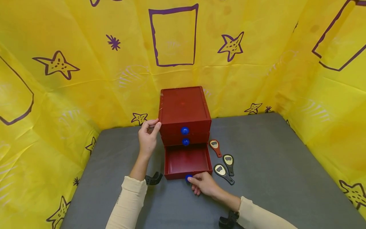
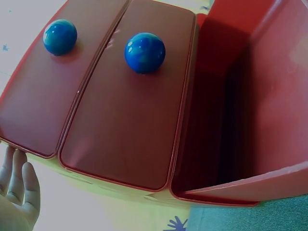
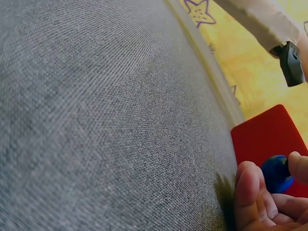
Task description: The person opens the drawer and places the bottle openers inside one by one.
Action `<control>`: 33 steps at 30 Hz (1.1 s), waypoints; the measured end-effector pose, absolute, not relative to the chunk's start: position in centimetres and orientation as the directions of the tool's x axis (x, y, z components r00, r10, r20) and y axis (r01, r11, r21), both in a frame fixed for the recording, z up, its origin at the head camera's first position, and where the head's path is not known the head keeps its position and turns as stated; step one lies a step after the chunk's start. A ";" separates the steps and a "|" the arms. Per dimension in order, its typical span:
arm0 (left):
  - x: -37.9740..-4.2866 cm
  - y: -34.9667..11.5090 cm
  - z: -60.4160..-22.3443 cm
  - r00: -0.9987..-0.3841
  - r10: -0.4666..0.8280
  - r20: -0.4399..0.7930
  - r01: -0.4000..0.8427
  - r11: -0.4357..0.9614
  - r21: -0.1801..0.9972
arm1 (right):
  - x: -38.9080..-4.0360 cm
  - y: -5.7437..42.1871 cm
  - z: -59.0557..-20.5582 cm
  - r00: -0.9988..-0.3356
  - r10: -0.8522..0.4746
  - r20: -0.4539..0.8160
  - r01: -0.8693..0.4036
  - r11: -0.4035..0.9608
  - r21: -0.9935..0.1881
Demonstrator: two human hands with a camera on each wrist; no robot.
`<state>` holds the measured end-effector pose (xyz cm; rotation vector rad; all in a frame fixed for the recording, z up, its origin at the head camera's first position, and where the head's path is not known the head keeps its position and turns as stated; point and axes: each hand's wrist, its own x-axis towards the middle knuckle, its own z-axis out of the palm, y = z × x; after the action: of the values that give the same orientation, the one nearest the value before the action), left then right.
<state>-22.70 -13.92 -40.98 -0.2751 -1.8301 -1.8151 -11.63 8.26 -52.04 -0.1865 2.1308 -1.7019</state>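
Observation:
A dark red chest of three drawers (image 1: 183, 106) stands on the table, each drawer with a round blue knob. Its bottom drawer (image 1: 187, 159) is pulled out, and its bare red floor shows. My right hand (image 1: 206, 184) pinches that drawer's blue knob (image 3: 276, 174) between thumb and fingers. Against the chest's upper left side rest the fingertips of my left hand (image 1: 147, 138), its fingers fairly straight in the left wrist view. The top knob (image 2: 60, 37) and the middle knob (image 2: 145, 53) sit on closed drawer fronts.
Right of the chest lie three bottle openers: a red one (image 1: 215, 148), a black one (image 1: 228, 164) and another black one (image 1: 224, 173). Grey cloth (image 1: 271, 165) covers the table. A yellow printed backdrop (image 1: 114, 79) rises behind the chest and along both sides.

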 end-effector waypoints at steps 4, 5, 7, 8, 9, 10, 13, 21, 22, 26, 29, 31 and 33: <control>-22.7 -14.0 -41.0 -0.834 -0.230 0.502 0.501 0.067 0.863 | -11.6 8.3 -51.9 -0.907 -0.356 -0.226 0.143 0.243 -0.959; -22.7 -14.0 -41.0 -0.835 -0.230 0.500 0.500 0.066 0.864 | -11.6 8.3 -51.8 -0.906 -0.360 -0.223 0.139 0.245 -0.960; -22.7 -14.0 -41.0 -0.835 -0.232 0.498 0.498 0.065 0.865 | -11.6 8.4 -51.7 -0.904 -0.372 -0.212 0.121 0.253 -0.960; -22.7 -14.0 -41.0 -0.836 -0.232 0.498 0.497 0.066 0.865 | -11.7 8.5 -51.7 -0.902 -0.379 -0.205 0.108 0.262 -0.959; -22.8 -14.0 -41.0 -0.835 -0.232 0.498 0.497 0.067 0.865 | -11.7 8.7 -51.6 -0.900 -0.388 -0.198 0.092 0.276 -0.957; -22.8 -14.0 -41.0 -0.835 -0.231 0.499 0.498 0.069 0.864 | -11.8 8.9 -51.5 -0.897 -0.399 -0.191 0.072 0.295 -0.953; -22.8 -14.0 -41.0 -0.832 -0.226 0.507 0.505 0.072 0.860 | -12.1 9.8 -51.0 -0.879 -0.449 -0.161 -0.014 0.362 -0.932; -22.9 -14.0 -41.4 -0.800 -0.222 0.558 0.566 0.031 0.824 | -12.4 14.2 -49.9 -0.832 -0.541 -0.121 -0.209 0.508 -0.835; -22.9 -14.0 -41.4 -0.798 -0.224 0.560 0.569 0.028 0.822 | -12.4 14.8 -49.8 -0.833 -0.540 -0.120 -0.215 0.516 -0.829; -22.8 -14.0 -41.2 -0.810 -0.230 0.539 0.544 0.046 0.838 | -12.5 17.0 -49.5 -0.862 -0.500 -0.084 -0.242 0.551 -0.798; -22.8 -14.0 -41.1 -0.823 -0.232 0.519 0.521 0.058 0.852 | -12.3 18.2 -49.5 -0.900 -0.433 -0.042 -0.246 0.586 -0.772; -22.8 -14.0 -41.1 -0.827 -0.231 0.512 0.514 0.059 0.856 | -12.2 18.8 -49.6 -0.924 -0.383 -0.018 -0.242 0.617 -0.749; -22.9 -14.0 -41.2 -0.829 -0.231 0.510 0.513 0.052 0.857 | -11.9 19.2 -49.7 -0.945 -0.328 -0.002 -0.225 0.655 -0.721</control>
<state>-22.89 -14.03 -41.17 -0.2821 -1.8076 -1.8308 -11.94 19.17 -49.66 -0.4596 2.7356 -1.1655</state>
